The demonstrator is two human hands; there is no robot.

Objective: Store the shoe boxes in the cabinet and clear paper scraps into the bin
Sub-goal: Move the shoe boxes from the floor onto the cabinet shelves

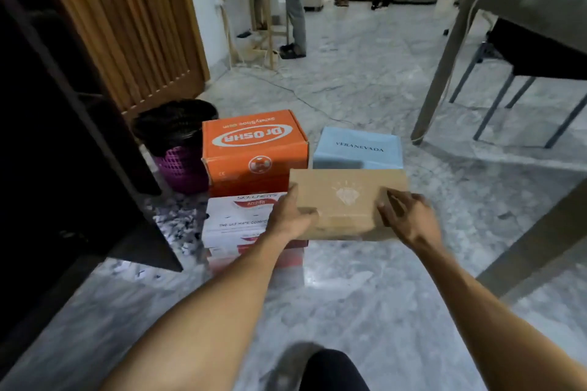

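A: Starting left of the brown box (pixel 346 203)?

B: Noted a dark cabinet (pixel 63 143) well to its left. Found paper scraps (pixel 178 225) strewn on the marble floor (pixel 349 279) between that cabinet and the brown box. Logged a purple bin (pixel 182 165) with a black liner, left of the brown box and further back, just beside an orange box (pixel 254 152).

A: And nearer in?

B: Recorded the orange box standing behind and left of the brown box, lettering upside down. Observed a white and red box (pixel 235 222) immediately left of the brown box, in front of the orange one, right corner hidden behind the brown box and the left hand (pixel 289 216).

A: Hands?

B: Found the left hand gripping the brown box's left end, thumb up against the top edge, fingers curled onto the near face. Found the right hand (pixel 409 216) holding the right end, fingers spread and bent over the top. Could not tell whether the box rested on the floor or was raised.

A: Beyond and to the right?

B: Noted a pale blue box (pixel 359 149) directly behind the brown box, touching or nearly so; could not settle which. Logged a table leg (pixel 444 67) and a dark chair (pixel 540 51) well to the right and further back. Observed a standing person's legs (pixel 295 9) far behind.
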